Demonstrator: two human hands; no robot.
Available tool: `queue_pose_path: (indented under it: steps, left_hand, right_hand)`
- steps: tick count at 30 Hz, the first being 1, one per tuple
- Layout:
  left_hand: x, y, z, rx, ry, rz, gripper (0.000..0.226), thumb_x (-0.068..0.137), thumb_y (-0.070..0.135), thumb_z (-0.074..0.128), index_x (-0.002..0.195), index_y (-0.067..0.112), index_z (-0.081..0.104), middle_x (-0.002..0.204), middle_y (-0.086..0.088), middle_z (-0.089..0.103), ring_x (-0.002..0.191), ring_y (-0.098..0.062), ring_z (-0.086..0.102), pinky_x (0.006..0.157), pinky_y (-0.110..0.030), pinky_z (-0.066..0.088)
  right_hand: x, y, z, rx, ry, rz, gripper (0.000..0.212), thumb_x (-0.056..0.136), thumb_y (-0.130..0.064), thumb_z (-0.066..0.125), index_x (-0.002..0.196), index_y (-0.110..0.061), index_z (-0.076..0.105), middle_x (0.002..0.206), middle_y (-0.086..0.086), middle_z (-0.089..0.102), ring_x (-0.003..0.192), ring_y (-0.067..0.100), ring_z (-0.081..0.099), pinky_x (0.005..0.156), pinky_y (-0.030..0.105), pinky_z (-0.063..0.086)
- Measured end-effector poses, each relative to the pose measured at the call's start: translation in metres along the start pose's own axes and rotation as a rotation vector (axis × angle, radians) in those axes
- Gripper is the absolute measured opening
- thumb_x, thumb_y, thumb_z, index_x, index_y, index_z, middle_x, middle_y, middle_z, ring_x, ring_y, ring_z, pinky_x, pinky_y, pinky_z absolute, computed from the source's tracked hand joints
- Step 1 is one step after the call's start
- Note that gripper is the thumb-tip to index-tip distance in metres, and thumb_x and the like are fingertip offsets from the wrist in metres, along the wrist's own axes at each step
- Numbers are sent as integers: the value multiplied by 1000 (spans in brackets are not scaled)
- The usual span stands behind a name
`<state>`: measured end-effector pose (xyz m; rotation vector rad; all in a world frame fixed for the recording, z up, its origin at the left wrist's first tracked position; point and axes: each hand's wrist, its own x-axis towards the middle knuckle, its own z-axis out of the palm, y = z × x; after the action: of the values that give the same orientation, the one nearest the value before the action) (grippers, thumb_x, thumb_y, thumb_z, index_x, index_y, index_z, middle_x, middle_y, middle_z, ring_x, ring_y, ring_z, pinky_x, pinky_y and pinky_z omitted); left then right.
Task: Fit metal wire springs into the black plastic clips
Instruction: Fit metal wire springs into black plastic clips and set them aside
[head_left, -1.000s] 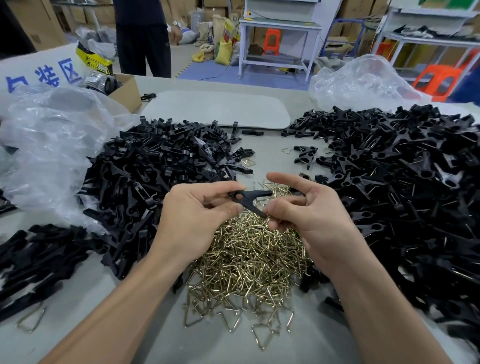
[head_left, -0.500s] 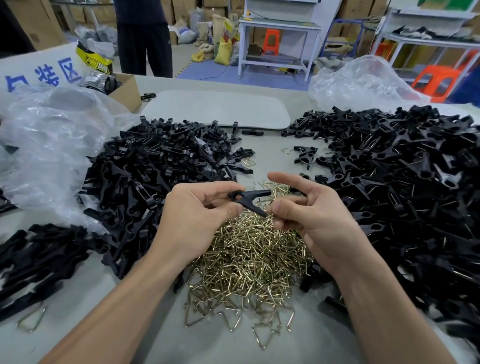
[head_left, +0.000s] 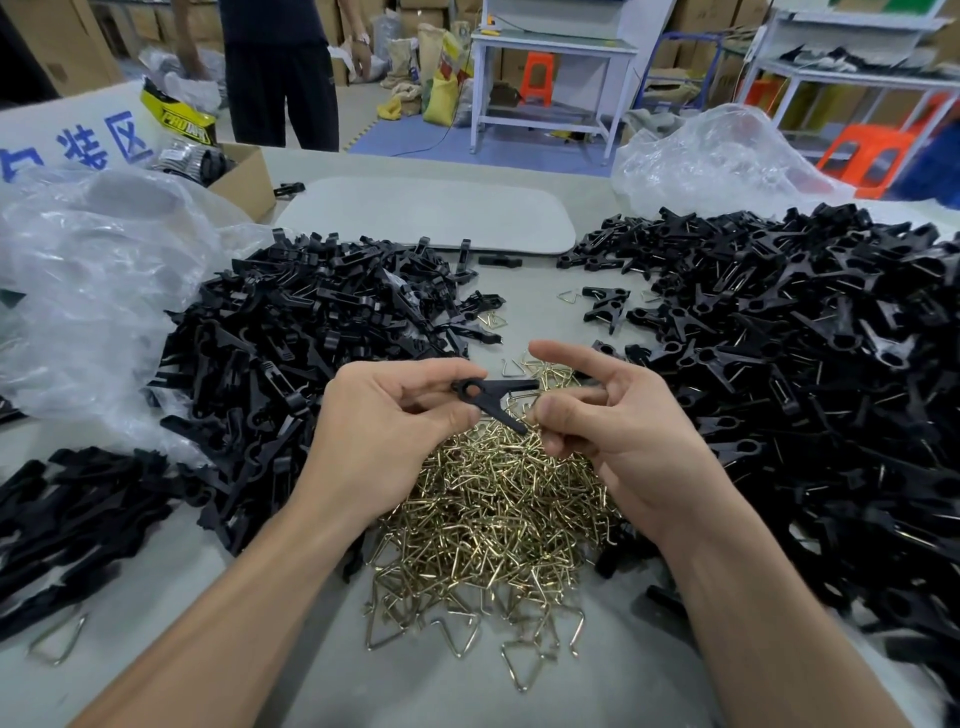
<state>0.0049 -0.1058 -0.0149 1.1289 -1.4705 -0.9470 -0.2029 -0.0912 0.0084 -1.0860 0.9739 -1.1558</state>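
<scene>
We hold one black plastic clip (head_left: 493, 395) above the centre of the worktop (head_left: 613, 691), over the heap of brass-coloured wire springs (head_left: 493, 514). The left hand (head_left: 395, 431) has a narrow grip, pinching the clip beside its pivot ring. The right hand (head_left: 618, 431) has its index finger extended, with the thumb and bent fingers closed on the tip of the clip's lower arm. We cannot tell whether a spring is also between those fingers.

Progress: no spring is visible in the held clip, so we judge this unit as not yet fitted. In the right pile (head_left: 805, 374), wire shows in many clips, which suggests finished units. The left pile (head_left: 311, 358) shows little wire and probably awaits fitting. Both piles are large and the spring heap is full, so we judge that much work remains.

Legible markings: a white sign (head_left: 98, 145) at far left carries blue Chinese characters, "装区". A yellow packet (head_left: 182, 122) beside it reads "PRO"; the remaining letters are unclear.
</scene>
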Motion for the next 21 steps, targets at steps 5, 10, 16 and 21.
queue_pose_path:
  steps: [5, 10, 16, 21]
  left_hand:
    - [1, 1, 1, -74, -18, 13, 48, 74, -5, 86, 101, 35, 82, 88, 4, 82, 80, -14, 78, 78, -25, 60]
    - [2, -1, 3, -99, -62, 24, 48, 74, -3, 86, 102, 35, 82, 93, 2, 82, 86, -21, 79, 79, -27, 61]
    - [-2, 2, 4, -121, -40, 73, 47, 76, -1, 85, 102, 38, 83, 89, 2, 82, 77, -12, 77, 75, -22, 59]
    - [-4, 7, 6, -161, -24, 112, 38, 73, 13, 86, 100, 39, 83, 112, 11, 79, 108, -8, 73, 92, -28, 59]
  right_hand:
    - [0, 0, -2, 79, -52, 14, 60, 71, -2, 80, 129, -11, 65, 71, 13, 69, 54, 16, 59, 56, 21, 52]
    - [1, 1, -3, 157, -68, 51, 65, 68, -6, 80, 131, -10, 65, 71, 10, 71, 52, 14, 59, 54, 18, 51]
    - [1, 4, 2, 130, -10, 59, 76, 59, -19, 89, 131, -10, 66, 70, 8, 70, 56, 15, 62, 59, 20, 53]
    - [-2, 4, 9, 361, -230, 283, 43, 90, -20, 72, 127, 2, 66, 124, 27, 70, 112, 38, 71, 90, 45, 62]
